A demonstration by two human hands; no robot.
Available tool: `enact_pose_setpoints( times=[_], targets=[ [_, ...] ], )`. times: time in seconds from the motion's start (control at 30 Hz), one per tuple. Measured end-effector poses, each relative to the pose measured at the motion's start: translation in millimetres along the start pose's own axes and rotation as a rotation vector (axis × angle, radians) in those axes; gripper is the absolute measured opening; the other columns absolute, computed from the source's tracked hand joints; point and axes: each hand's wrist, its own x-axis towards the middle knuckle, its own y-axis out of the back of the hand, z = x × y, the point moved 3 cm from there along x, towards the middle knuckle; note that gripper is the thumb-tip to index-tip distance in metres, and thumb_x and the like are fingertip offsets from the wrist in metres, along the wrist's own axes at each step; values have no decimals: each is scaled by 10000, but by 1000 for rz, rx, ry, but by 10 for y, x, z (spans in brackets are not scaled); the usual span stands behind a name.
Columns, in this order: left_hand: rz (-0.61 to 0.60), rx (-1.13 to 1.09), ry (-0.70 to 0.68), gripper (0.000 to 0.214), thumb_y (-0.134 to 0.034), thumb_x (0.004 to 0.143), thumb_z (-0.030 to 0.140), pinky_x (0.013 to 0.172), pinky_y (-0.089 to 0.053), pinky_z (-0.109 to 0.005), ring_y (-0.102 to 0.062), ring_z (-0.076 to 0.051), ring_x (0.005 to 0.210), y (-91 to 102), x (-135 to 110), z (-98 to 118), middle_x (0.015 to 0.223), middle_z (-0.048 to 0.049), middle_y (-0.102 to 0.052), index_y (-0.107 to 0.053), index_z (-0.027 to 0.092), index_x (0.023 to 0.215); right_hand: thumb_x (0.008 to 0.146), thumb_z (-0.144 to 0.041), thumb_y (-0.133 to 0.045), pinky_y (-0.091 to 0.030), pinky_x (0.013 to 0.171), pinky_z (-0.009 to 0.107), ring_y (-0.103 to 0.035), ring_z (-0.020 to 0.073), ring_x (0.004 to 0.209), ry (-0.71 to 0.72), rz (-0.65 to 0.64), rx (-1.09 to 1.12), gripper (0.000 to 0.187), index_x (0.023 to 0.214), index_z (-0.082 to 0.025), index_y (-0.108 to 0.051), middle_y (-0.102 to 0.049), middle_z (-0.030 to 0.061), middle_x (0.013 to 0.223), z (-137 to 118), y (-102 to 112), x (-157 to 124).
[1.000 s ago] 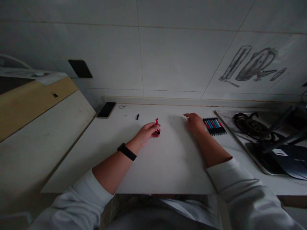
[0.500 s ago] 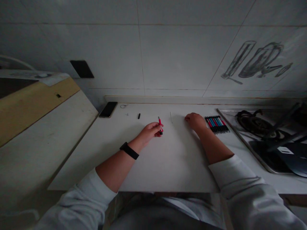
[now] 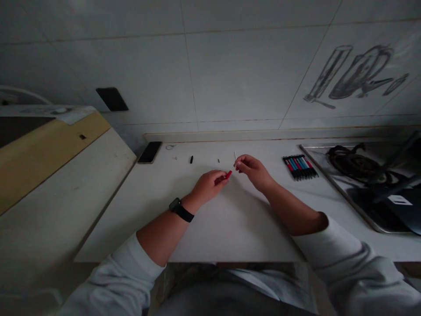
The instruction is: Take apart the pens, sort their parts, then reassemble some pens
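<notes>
My left hand [image 3: 210, 185] is closed around a red pen barrel [image 3: 228, 174], which points up and to the right from the fingertips. My right hand [image 3: 252, 170] is in a pinch at the lower end of a thin white pen refill [image 3: 235, 155]; the fingers cover that end. Just beyond my left hand lies a tiny dark pen piece [image 3: 218, 160]. Farther left on the white tabletop are a short black grip-like piece [image 3: 191, 159] and a very small part [image 3: 175, 158], too small to name.
Right of my right hand, several pens with coloured barrels [image 3: 300, 167] lie in a row. Beyond them is a metal-edged stove top [image 3: 353, 206] with dark items on it. A phone [image 3: 150, 152] and a thin loop [image 3: 170, 147] lie at the back left.
My right hand has moved left from beside the pen row to the refill. My left hand has shifted slightly right, turning the red barrel. The tiny dark piece now shows apart from it.
</notes>
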Motion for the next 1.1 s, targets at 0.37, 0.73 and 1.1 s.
enact_pose_setpoints(
  times=[0.37,0.73,1.1],
  targets=[
    [19,87,-36,145,-639,945,291,759,-509,-299,-642,-172,818,-1,2,-22,946,-54,-719,-723,209,1031,806,-503,-745,-456,729,296,-554,144,768,4,-37,118,321,881,-209,-640,-638,5,811,-34,-192,-92],
    [99,48,-91,147,-651,943,264,789,-552,-303,-679,-163,856,26,2,-10,998,-54,-737,-713,211,1064,761,-444,-814,-509,835,325,-636,156,857,-24,-142,235,354,989,-209,-680,-694,28,928,-66,-255,-134],
    [77,-63,-28,295,-481,1040,412,806,-537,-320,-681,-182,916,56,-26,23,1008,-76,-727,-633,209,1189,866,-487,-730,-564,752,323,-654,158,793,170,47,83,310,1008,-223,-651,-691,30,888,-508,109,-173]
  ],
)
